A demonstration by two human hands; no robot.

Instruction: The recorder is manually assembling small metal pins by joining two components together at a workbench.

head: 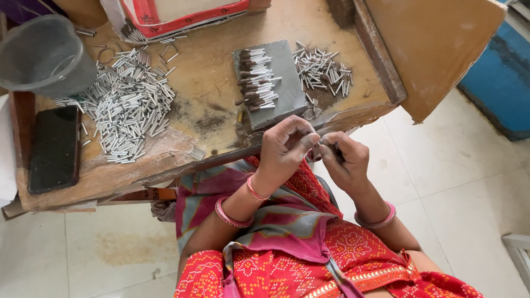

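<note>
Shiny metal tubes (124, 102), worn rough wooden table (210, 77), matt grey block (284, 83), glossy phone (54, 148)

Upper left of the frame there's a grey plastic bucket (44, 52), and right below it a black phone (54, 148) lies flat on the worn wooden table (210, 83) near the left edge. A red and white box (176, 15) sits at the top centre, partly cut off. Far right there's a blue panel (499, 83) over pale floor tiles (452, 182), with more tiles at the lower left.
</note>
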